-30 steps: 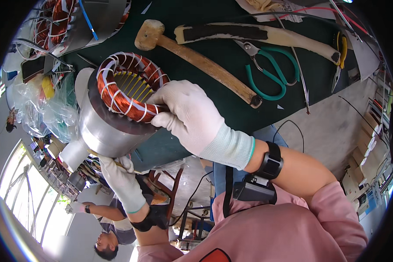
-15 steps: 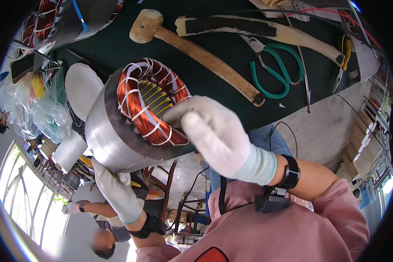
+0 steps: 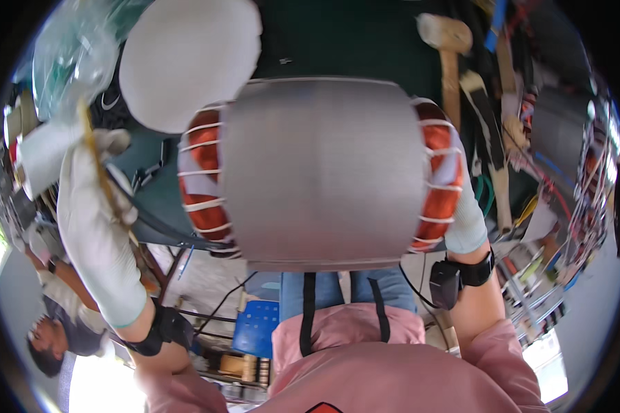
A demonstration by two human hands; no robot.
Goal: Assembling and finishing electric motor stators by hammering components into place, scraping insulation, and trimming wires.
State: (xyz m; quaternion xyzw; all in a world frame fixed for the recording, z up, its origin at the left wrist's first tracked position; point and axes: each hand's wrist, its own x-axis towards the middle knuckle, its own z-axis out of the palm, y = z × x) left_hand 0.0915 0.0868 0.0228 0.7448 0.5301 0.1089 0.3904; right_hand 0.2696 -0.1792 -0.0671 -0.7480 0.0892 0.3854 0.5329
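A motor stator [image 3: 324, 172] lies on its side across the middle, a smooth grey metal cylinder. At its left end bulges a copper winding [image 3: 205, 175] laced with white cord; a matching winding [image 3: 439, 175] shows at the right end. My left hand [image 3: 93, 206], in a white glove, is left of the stator, closed around lead wires [image 3: 103, 172], dark and yellowish; a dark lead runs from there to the stator's lower left. My right hand [image 3: 467, 224], gloved too, reaches behind the right winding. Only its cuff side shows; the fingers are hidden.
A round white disc [image 3: 189, 65] lies behind the left winding, with a clear plastic bag [image 3: 76, 55] beside it. A wooden mallet [image 3: 449, 62] and a dark-wrapped stick [image 3: 488, 131] lie at the right. Another person [image 3: 62, 310] is at far left; a blue stool [image 3: 256, 329] stands below.
The view has turned, and the stator now lies crosswise with both windings showing. My left hand has left its side for the wires. My right hand has moved from the winding's opening to behind the right end.
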